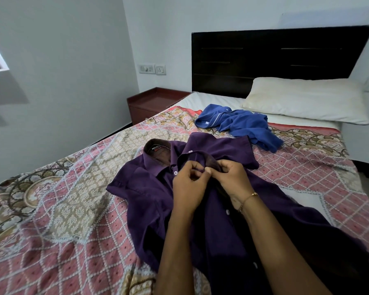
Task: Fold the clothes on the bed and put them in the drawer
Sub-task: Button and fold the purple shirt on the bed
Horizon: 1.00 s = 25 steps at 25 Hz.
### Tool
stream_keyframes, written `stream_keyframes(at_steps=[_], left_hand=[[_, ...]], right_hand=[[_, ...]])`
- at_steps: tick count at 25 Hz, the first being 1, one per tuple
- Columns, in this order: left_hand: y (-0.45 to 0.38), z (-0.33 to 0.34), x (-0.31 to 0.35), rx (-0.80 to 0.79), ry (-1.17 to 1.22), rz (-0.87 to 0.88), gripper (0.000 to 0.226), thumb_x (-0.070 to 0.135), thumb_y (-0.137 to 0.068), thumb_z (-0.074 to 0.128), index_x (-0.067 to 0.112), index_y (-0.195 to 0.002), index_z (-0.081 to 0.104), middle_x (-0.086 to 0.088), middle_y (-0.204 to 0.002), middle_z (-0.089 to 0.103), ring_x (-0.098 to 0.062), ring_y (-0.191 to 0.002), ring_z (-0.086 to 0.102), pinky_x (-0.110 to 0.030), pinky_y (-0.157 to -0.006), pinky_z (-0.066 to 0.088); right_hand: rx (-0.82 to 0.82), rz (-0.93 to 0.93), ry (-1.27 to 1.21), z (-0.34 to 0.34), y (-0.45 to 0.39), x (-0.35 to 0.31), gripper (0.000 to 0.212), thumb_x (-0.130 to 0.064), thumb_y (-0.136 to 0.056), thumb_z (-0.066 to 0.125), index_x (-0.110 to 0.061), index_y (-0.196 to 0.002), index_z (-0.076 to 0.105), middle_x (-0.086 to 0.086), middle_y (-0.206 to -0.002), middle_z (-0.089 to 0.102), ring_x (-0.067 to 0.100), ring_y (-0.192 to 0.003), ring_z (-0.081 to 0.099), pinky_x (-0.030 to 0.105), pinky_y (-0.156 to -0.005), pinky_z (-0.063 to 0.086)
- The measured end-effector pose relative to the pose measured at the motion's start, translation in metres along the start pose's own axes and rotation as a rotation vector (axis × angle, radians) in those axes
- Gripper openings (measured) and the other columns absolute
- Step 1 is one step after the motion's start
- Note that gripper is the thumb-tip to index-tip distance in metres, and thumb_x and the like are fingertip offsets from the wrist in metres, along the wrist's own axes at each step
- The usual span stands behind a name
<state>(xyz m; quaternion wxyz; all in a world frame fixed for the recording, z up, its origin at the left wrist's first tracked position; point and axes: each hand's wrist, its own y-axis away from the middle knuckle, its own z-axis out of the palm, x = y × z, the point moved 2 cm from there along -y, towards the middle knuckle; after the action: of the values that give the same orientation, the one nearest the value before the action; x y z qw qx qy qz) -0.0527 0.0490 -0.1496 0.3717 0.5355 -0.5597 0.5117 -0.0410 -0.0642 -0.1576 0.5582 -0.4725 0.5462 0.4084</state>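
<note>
A purple button-up shirt [149, 188] lies spread front-up on the patterned bedspread [62, 199], collar toward the far left. My left hand [190, 184] and my right hand [230, 177] meet at the shirt's front placket just below the collar. Both pinch the purple cloth there between thumb and curled fingers, close to a white button. A crumpled blue garment [241, 124] lies farther up the bed, near the pillow. A red-brown bedside cabinet with a drawer front [149, 105] stands left of the bed's head.
A white pillow [303, 99] rests against the dark headboard [264, 60]. White walls close in on the left, with wall sockets [152, 69] above the cabinet. A gold bracelet sits on my right wrist.
</note>
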Motion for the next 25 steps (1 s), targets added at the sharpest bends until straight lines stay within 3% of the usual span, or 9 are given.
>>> stream_keyframes(at_steps=[3,8,12,17,21,25], left_hand=[[0.000,0.000,-0.004,-0.082,0.073,-0.008,0.024,0.003,-0.081,0.067,0.022,-0.074,0.055,0.004,-0.068,0.056,0.000,-0.058,0.049,-0.013,-0.064,0.044],[-0.004,-0.001,-0.012,0.027,0.087,-0.027,0.028,-0.003,-0.081,0.061,0.022,-0.067,0.062,0.005,-0.066,0.060,-0.006,-0.061,0.052,-0.022,-0.068,0.045],[-0.004,-0.004,-0.007,0.115,0.235,-0.043,0.032,-0.004,-0.085,0.056,0.022,-0.068,0.064,0.006,-0.069,0.062,-0.003,-0.061,0.050,-0.012,-0.058,0.041],[-0.003,-0.003,-0.004,0.035,0.357,-0.032,0.029,-0.005,-0.087,0.056,0.020,-0.080,0.065,0.006,-0.080,0.065,0.002,-0.073,0.058,-0.011,-0.069,0.046],[-0.003,-0.004,-0.004,0.024,0.420,-0.068,0.022,-0.002,-0.085,0.062,0.019,-0.081,0.068,0.002,-0.079,0.068,-0.004,-0.073,0.060,-0.016,-0.069,0.048],[-0.003,-0.003,-0.002,0.020,0.414,-0.045,0.018,0.000,-0.081,0.068,0.018,-0.081,0.068,0.005,-0.076,0.068,0.001,-0.068,0.062,-0.013,-0.069,0.050]], right_hand=[[0.000,0.054,-0.130,0.000,0.004,-0.001,0.015,-0.005,-0.087,0.061,-0.010,-0.075,0.067,0.007,-0.075,0.067,0.013,-0.072,0.060,0.020,-0.065,0.050],[-0.032,0.104,-0.219,-0.004,0.007,0.004,0.018,-0.004,-0.092,0.052,-0.012,-0.083,0.065,0.006,-0.084,0.069,0.013,-0.078,0.063,0.021,-0.071,0.050],[0.094,-0.022,-0.080,-0.003,0.008,0.001,0.014,-0.007,-0.088,0.059,-0.016,-0.081,0.067,0.003,-0.085,0.069,0.012,-0.081,0.062,0.022,-0.075,0.050],[0.098,-0.158,0.142,0.007,0.011,-0.003,0.012,-0.010,-0.084,0.066,-0.009,-0.095,0.069,0.004,-0.092,0.070,0.017,-0.089,0.065,0.027,-0.083,0.052],[0.124,-0.187,0.168,0.009,0.012,-0.007,0.010,-0.009,-0.084,0.066,-0.011,-0.093,0.068,0.000,-0.089,0.069,0.013,-0.085,0.063,0.018,-0.077,0.051],[0.190,-0.241,0.233,0.010,0.011,-0.010,0.009,-0.008,-0.084,0.066,-0.008,-0.093,0.067,0.005,-0.092,0.067,0.012,-0.081,0.060,0.010,-0.071,0.047]])
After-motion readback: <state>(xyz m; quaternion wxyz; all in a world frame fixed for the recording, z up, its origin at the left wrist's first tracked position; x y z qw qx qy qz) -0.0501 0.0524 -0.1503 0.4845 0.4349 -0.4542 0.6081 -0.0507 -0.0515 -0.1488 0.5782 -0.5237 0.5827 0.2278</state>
